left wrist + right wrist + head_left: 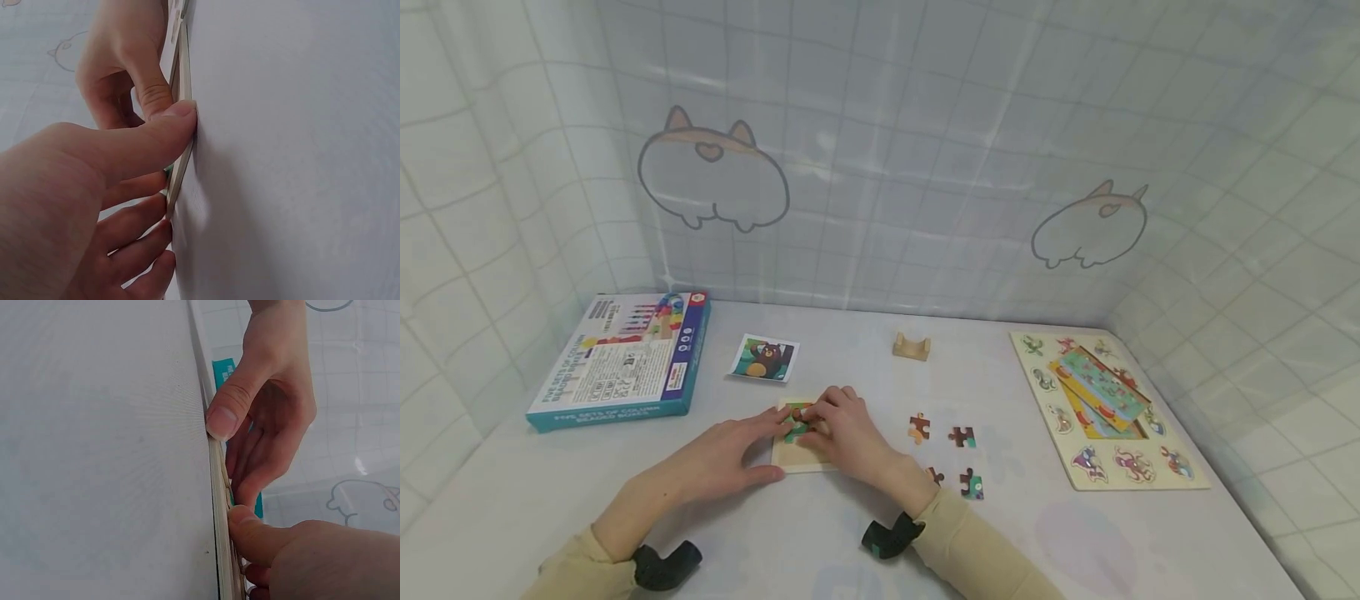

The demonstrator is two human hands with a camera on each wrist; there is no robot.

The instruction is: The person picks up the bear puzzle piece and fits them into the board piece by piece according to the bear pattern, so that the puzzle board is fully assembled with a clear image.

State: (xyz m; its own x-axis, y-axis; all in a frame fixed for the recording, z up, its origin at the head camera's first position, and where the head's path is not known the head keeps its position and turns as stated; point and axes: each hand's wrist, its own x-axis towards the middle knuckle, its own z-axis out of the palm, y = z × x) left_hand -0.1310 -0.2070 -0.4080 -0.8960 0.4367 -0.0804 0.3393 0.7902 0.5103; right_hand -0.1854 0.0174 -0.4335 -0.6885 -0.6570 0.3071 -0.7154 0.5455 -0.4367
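A wooden puzzle tray (793, 458) lies just left of the lower centre of the frame, with green-and-brown puzzle pieces (795, 432) in its upper left part and bare wood along the bottom. Its right end is hidden, so its long axis cannot be told. The left hand (722, 454) has its grip round the tray's left side, thumb at the lower left corner. The right hand (850, 437) reaches in from the lower right, fingers bent over the pieces; whether this grip pinches one or only presses cannot be told. Four loose pieces (919, 427) lie to the right of the right hand, which is the nearer to them. On the bench (760, 542), a bear card (766, 360) lies above the tray, a wooden stand (912, 351) above and right, a box (617, 358) at left, an animal board (1070, 443) at right.
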